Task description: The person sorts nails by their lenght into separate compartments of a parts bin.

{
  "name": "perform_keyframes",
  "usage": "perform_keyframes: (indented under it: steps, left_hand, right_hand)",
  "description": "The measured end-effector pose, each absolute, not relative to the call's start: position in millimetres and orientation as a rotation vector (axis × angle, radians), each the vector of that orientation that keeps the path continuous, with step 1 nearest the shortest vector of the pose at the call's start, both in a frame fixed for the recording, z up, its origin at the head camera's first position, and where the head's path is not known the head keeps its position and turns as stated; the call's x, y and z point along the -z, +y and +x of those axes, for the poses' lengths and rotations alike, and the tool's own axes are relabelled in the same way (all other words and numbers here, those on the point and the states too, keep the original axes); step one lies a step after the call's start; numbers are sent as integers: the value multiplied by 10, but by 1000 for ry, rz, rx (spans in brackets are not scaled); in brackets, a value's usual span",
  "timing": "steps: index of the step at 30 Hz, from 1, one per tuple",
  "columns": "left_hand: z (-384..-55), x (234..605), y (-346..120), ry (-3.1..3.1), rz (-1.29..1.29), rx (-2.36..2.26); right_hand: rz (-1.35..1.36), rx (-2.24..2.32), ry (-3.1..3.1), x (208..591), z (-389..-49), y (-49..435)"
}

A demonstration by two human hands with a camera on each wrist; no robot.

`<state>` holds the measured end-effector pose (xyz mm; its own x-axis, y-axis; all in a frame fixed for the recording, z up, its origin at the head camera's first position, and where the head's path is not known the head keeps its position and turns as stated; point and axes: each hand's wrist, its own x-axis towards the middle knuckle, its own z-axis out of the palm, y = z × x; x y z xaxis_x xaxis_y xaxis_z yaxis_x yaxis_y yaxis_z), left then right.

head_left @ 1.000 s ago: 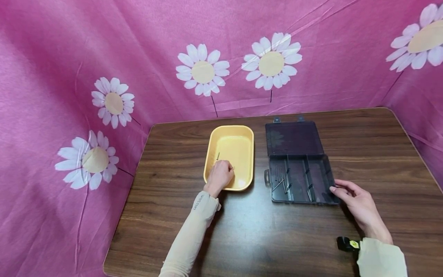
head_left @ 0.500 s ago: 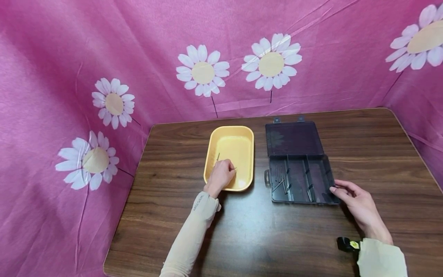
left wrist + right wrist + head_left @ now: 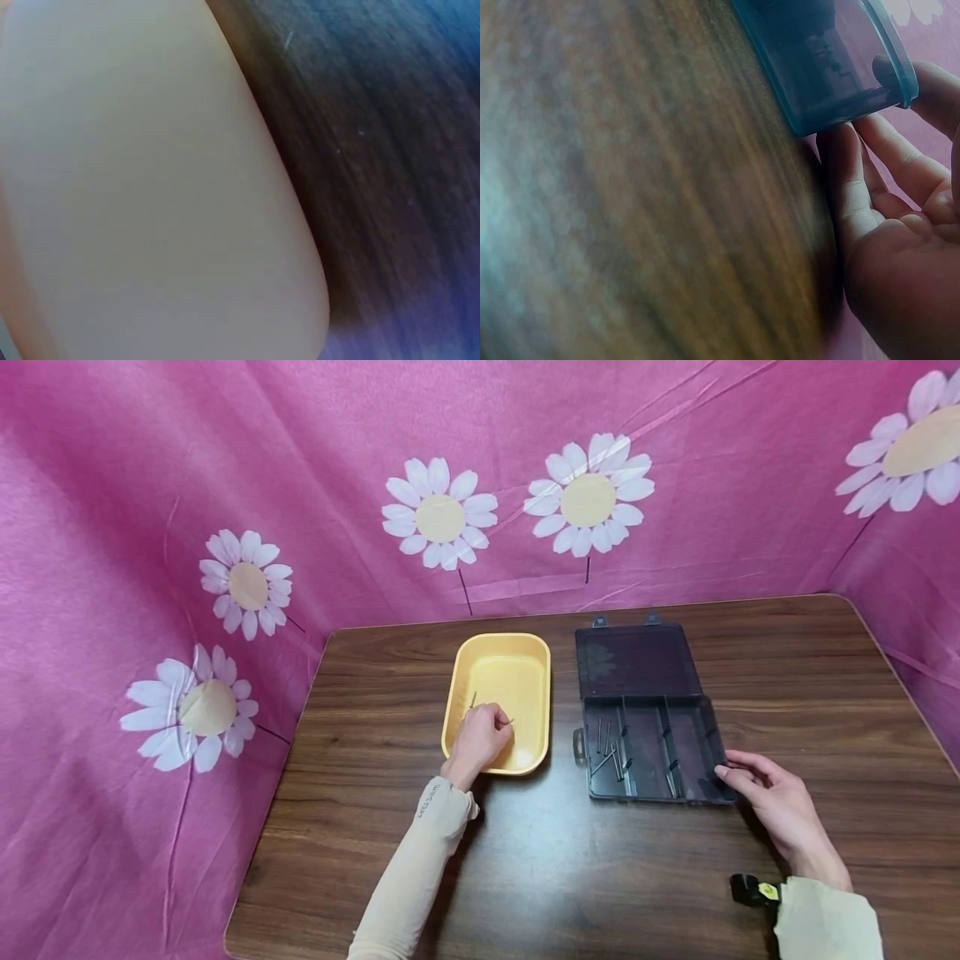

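Inside the yellow tray [image 3: 534,743], my left hand [image 3: 480,735] pinches a thin nail [image 3: 512,721], its tip poking out past the fingertips. Another nail [image 3: 472,700] lies by the tray's left wall, just beyond the knuckles. At the right, a dark see-through divided box [image 3: 645,752] lies with its lid folded back. My right hand [image 3: 780,802] grips the box's right front corner. In the right wrist view, its thumb [image 3: 934,90] hooks over the rim while the fingers sit against the outer wall. Several nails [image 3: 607,750] lie in the left compartment, others [image 3: 672,779] near the second divider.
The wood-grain table [image 3: 540,877] carries both containers, with a strip of tabletop between them. The open lid [image 3: 637,660] reaches toward the back edge. A pink flowered cloth [image 3: 510,410] hangs behind and beside the table. A forearm fills much of the left wrist view.
My left hand has shifted slightly up and to the right inside the tray, and more of the pinched nail shows. The right hand and the box stay put.
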<state>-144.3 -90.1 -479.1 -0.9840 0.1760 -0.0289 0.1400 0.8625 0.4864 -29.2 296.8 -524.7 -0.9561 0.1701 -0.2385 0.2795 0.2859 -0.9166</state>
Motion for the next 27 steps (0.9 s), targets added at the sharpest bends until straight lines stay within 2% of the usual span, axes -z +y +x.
perform_keyframes:
  steps: [27]
  left_hand:
    - [-1471, 4705, -866, 2763, 173, -1201]
  right_hand:
    - [427, 1795, 2438, 5266, -291, 2968]
